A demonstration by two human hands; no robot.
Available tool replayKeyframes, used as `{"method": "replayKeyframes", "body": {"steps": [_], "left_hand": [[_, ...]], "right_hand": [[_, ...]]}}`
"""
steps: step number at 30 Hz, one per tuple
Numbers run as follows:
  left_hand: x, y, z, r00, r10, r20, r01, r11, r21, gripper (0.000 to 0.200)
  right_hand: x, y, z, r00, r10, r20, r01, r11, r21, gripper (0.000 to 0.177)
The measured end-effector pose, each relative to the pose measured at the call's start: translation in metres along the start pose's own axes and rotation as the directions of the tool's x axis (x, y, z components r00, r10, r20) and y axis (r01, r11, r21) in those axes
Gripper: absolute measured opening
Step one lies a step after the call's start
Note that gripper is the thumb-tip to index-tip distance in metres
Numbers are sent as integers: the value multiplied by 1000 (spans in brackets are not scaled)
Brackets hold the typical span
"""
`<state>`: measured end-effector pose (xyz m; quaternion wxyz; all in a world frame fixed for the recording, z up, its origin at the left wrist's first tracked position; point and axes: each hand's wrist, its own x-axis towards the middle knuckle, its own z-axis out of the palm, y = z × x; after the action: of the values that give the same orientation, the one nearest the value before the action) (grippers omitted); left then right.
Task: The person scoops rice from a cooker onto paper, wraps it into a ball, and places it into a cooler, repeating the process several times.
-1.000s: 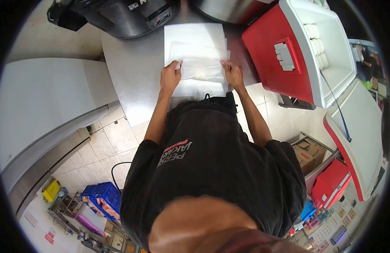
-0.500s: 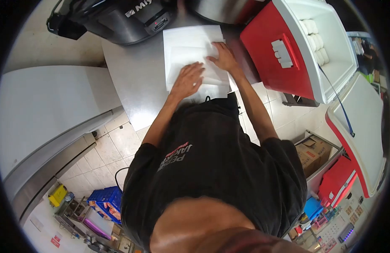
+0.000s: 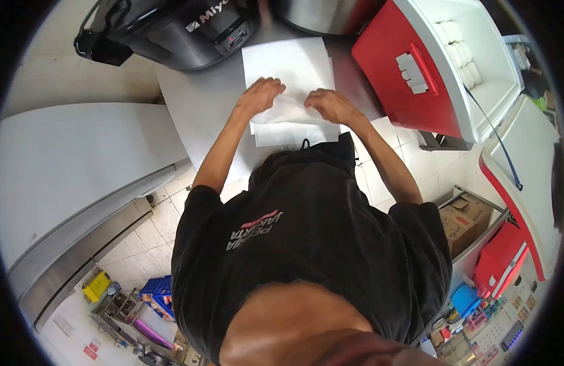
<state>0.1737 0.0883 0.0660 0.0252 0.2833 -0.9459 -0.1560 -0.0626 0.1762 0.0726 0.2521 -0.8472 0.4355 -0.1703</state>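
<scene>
White paper sheets (image 3: 291,61) lie on the metal table (image 3: 193,107), close to my body. My left hand (image 3: 264,96) has its fingers curled at the left side of a folded or rolled part of the paper. On the right side of the same part, my right hand (image 3: 332,105) is closed with fingertips bent inward. Both hands appear to grip the paper between them. Whether anything lies inside the fold is hidden.
A black cooker (image 3: 184,36) stands at the back left, beside a metal pot (image 3: 324,15). To the right is an open red cooler (image 3: 395,73) holding white wrapped bundles (image 3: 459,52). A white freezer-like surface (image 3: 87,158) fills the left.
Both hands have gone from lying flat on the paper to curled fingers, farther apart and lower on the right. The paper's near part is now lifted and folded between them.
</scene>
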Motion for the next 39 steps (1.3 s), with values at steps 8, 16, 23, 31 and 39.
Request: {"method": "replayKeyframes", "body": {"steps": [8,16,23,31,39], "left_hand": [[-63,7,38,982,139,-124,-141,990,-3,18],[-68,6,60,972,178,-155,-179,984,11,14],[-78,50,47,951,-131,-280,73,975,-210,17],[-56,25,54,953,-291,-87,246,907,-341,25],[34,3,29,926,-230,300,205,972,113,41]], "right_hand": [[-36,2,32,989,-38,-141,26,996,-86,18],[-43,26,52,980,-73,-187,35,979,-198,20],[-47,-5,41,976,58,-211,-69,997,-41,26],[-13,11,27,872,480,97,-489,850,195,30],[65,42,6,961,20,277,67,951,-302,37]]}}
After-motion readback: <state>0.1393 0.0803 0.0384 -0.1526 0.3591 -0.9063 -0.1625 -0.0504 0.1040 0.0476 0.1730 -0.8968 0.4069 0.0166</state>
